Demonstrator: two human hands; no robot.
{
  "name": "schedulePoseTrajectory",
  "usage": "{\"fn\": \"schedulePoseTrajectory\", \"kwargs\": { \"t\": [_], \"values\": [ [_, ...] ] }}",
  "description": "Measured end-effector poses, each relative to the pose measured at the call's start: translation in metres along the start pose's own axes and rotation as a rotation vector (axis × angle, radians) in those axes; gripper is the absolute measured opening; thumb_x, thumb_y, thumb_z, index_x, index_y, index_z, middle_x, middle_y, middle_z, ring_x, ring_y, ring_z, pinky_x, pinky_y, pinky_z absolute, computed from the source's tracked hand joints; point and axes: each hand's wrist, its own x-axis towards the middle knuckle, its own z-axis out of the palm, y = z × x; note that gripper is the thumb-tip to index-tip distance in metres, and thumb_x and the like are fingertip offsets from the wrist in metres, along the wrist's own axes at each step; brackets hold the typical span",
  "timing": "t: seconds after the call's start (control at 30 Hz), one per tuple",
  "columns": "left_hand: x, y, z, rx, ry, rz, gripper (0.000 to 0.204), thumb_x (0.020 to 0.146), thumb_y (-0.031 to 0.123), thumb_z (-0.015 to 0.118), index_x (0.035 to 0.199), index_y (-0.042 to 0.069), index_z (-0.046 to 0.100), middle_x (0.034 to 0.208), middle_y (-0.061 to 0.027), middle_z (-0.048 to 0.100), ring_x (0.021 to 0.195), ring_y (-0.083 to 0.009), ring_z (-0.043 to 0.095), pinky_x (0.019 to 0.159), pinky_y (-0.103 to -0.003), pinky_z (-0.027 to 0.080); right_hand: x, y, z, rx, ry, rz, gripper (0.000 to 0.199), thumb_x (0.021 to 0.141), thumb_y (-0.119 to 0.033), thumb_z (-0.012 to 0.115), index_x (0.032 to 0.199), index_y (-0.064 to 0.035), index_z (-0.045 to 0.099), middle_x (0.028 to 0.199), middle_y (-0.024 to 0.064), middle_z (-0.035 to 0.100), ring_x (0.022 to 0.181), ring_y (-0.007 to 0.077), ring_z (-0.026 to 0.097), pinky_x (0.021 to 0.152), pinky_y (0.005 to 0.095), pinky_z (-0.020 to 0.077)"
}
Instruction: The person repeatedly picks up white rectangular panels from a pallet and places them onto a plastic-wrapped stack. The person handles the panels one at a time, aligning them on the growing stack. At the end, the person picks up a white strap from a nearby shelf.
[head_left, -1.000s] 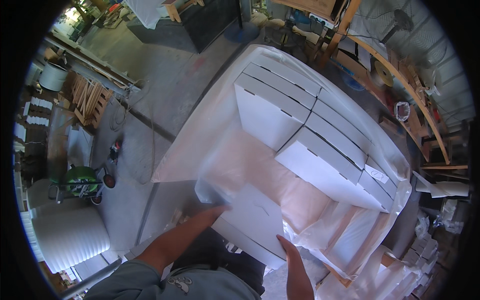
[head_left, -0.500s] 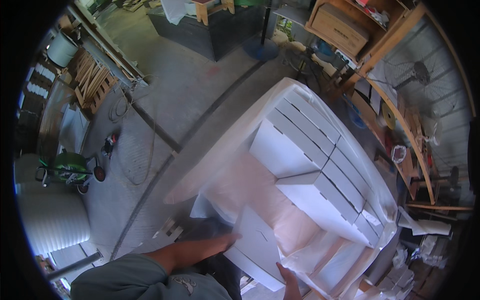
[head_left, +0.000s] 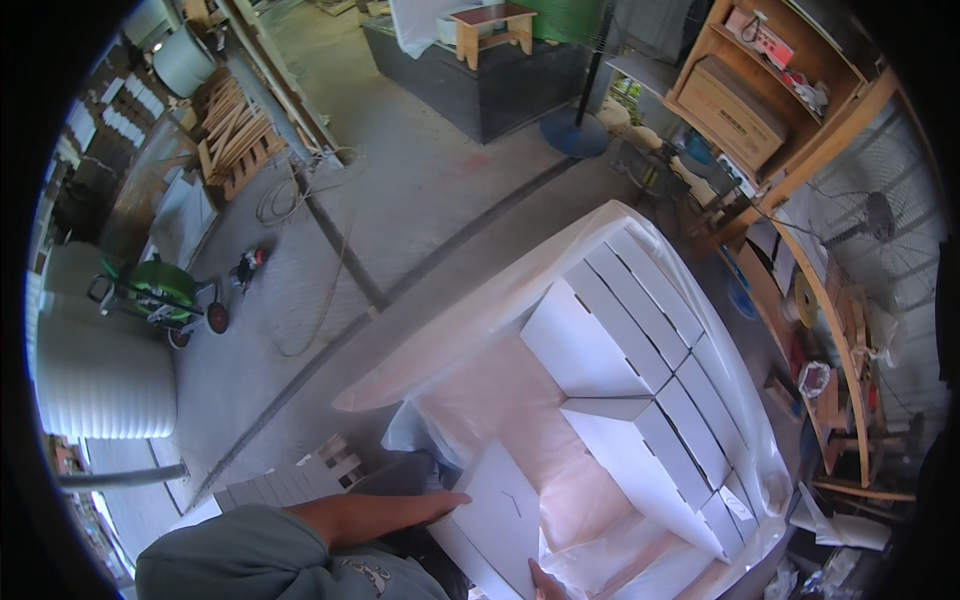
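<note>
Between my two hands is a flat white cardboard box [head_left: 488, 528], tilted, with a small slot mark on its face. My left hand [head_left: 447, 505] grips its left edge. At its lower right edge my right hand [head_left: 545, 582] is closed on it, mostly cut off by the picture's lower rim. Just beyond stands a large bin lined with clear plastic [head_left: 440, 350]. Along its right and far sides, similar white boxes [head_left: 640, 450] stand packed upright in rows. The plastic-covered bottom [head_left: 500, 395] shows pinkish-tan to their left.
A row of white boxes [head_left: 270, 487] lies left of my arm. A green hose reel cart [head_left: 160, 290] stands on the concrete floor near a large white foam roll [head_left: 105, 370]. A wooden shelf [head_left: 765, 95] and a fan [head_left: 875, 218] are at the right.
The view has shifted, so the surroundings sit lower in the picture. My hands still hold the white box, which is now slightly nearer the lower edge, beside the lined bin.
</note>
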Motion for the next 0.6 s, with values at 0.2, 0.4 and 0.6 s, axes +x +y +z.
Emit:
{"fn": "schedulePoseTrajectory", "kwargs": {
  "t": [0.2,0.4,0.6],
  "values": [
    [-0.004,-0.002,-0.003,0.058,-0.009,-0.004,0.051,0.084,0.037,0.059,0.122,0.003,0.053,0.115,-0.0152,0.058,0.1,-0.0266,0.058,0.086,-0.042,0.045,0.019,-0.03,0.01,0.003,0.013,-0.06,0.07,0.091,-0.051,0.045,0.124,0.0095,0.05,0.122,0.0199,0.056,0.115,0.0263,0.052,0.1,0.0337,0.0362],
    [-0.008,0.005,0.001,0.08,0.023,-0.075,0.058,0.081,0.04,0.062,0.125,0.005,0.05,0.116,-0.015,0.058,0.101,-0.0266,0.057,0.087,-0.041,0.045,0.037,-0.057,0.022,-0.001,0.038,-0.088,0.07,0.091,-0.051,0.045,0.124,0.0097,0.051,0.122,0.02,0.057,0.114,0.0263,0.052,0.099,0.0341,0.0366],
    [-0.002,0.011,-0.012,0.054,-0.087,-0.174,0.068,0.08,0.044,0.064,0.131,0.006,0.043,0.119,-0.0137,0.057,0.105,-0.0259,0.057,0.09,-0.041,0.045,0.05,-0.082,0.036,-0.01,0.08,-0.093,0.07,0.091,-0.051,0.045,0.124,0.0099,0.051,0.121,0.0202,0.057,0.113,0.0264,0.053,0.099,0.0345,0.037]
  ]
}}
